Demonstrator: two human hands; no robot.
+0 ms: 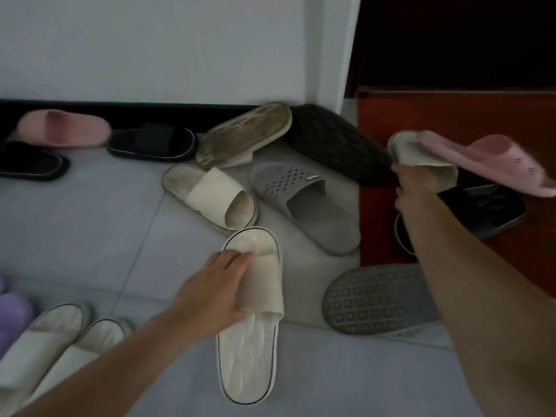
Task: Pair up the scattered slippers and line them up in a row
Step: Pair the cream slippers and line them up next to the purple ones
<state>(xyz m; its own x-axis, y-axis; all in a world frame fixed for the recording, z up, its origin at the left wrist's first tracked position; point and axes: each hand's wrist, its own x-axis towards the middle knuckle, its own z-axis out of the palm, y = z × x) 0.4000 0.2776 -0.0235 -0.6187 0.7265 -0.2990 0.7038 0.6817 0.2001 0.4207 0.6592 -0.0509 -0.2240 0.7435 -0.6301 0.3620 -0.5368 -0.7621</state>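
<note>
My left hand point(212, 291) grips the strap of a cream slipper with dark piping point(251, 350) lying on the grey floor in front of me. My right hand point(413, 183) holds a second cream slipper point(421, 155) in the air at the right, with a pink slipper point(493, 162) lying against it. Scattered between them are a cream slide point(210, 195), a grey perforated slide point(307, 203), an upturned beige sole point(243, 133) and a black quilted slipper point(337, 142). Along the wall lie a pink slipper point(64, 127) and two black slippers point(152, 142).
A white pair point(60, 341) stands side by side at the bottom left beside a purple slipper point(12, 314). A grey sole point(379, 299) lies upturned near my right arm. A dark slipper point(487, 209) sits on the red-brown floor point(451, 115). The white wall point(180, 46) closes the back.
</note>
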